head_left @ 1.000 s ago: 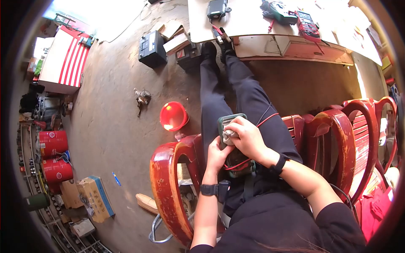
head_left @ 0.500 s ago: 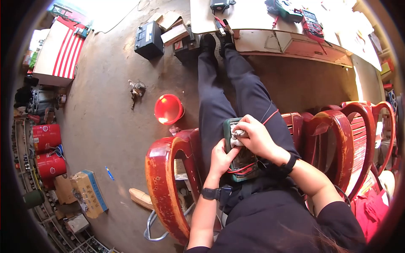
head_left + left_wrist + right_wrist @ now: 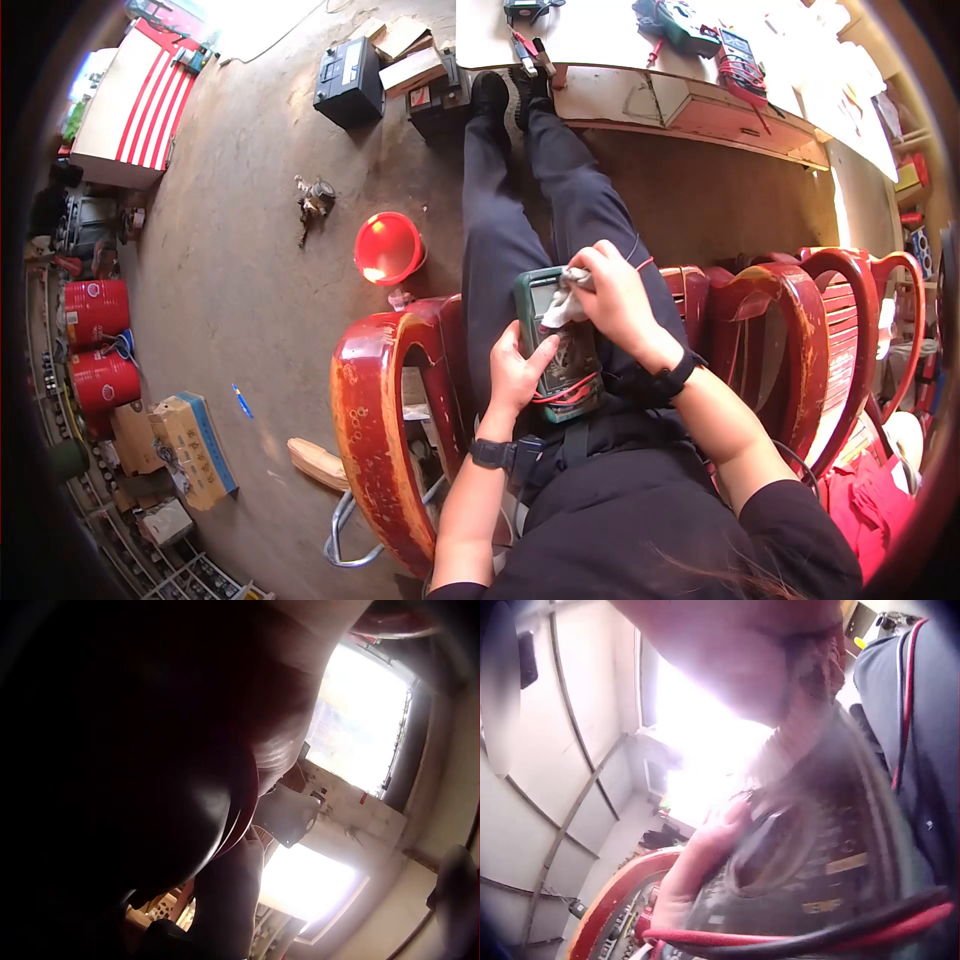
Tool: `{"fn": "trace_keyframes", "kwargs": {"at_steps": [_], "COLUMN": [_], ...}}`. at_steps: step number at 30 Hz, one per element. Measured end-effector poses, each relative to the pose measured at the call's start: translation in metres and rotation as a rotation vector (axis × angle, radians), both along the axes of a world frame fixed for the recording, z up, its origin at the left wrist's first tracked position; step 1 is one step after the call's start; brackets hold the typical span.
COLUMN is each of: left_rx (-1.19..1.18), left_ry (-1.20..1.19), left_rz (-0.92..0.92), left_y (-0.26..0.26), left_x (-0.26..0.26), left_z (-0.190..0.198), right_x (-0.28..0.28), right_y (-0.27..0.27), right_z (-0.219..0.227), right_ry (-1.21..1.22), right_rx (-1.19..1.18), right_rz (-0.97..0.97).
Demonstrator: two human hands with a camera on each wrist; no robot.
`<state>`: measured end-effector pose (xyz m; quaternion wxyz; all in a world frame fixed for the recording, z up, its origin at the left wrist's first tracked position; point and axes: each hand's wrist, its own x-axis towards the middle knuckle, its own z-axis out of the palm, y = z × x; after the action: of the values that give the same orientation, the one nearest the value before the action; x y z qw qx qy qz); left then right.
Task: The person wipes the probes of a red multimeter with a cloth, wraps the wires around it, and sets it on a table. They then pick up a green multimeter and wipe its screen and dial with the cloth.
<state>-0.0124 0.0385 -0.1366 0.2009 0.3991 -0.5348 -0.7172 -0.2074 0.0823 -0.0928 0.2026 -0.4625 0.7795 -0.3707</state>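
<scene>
A green-cased multimeter rests on the person's lap, its screen at the far end and its round dial showing in the right wrist view. My left hand grips its left side, thumb over the front face. A whitish cloth is pinched in my right hand and hangs onto the upper part of the meter, beside the screen. Red and black test leads cross the meter's lower end. In the left wrist view, a dark shape hides most of the left hand.
Worn red wooden chair arms flank the lap. A red bucket stands on the floor, with a black battery farther off. Ahead, a white table carries another meter with red leads and clamps.
My right hand has moved away from the left thumb, drawing the cloth up and unbunching it, so more of the meter's face shows. My left hand keeps its grip; the head view has shifted slightly.
</scene>
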Motion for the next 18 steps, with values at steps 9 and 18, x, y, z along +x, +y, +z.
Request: {"fn": "trace_keyframes", "kwargs": {"at_steps": [9, 18], "left_rx": [-0.116, -0.068], "left_ry": [-0.079, -0.019], "left_rz": [-0.081, -0.010], "left_y": [-0.005, -0.002], "left_x": [-0.004, -0.004], "left_z": [0.006, 0.000], "right_x": [0.020, 0.025], "right_y": [-0.031, -0.046], "right_z": [-0.009, -0.007], "right_ry": [0.025, -0.123], "right_rx": [-0.300, 0.011], "right_rz": [0.068, -0.053]}}
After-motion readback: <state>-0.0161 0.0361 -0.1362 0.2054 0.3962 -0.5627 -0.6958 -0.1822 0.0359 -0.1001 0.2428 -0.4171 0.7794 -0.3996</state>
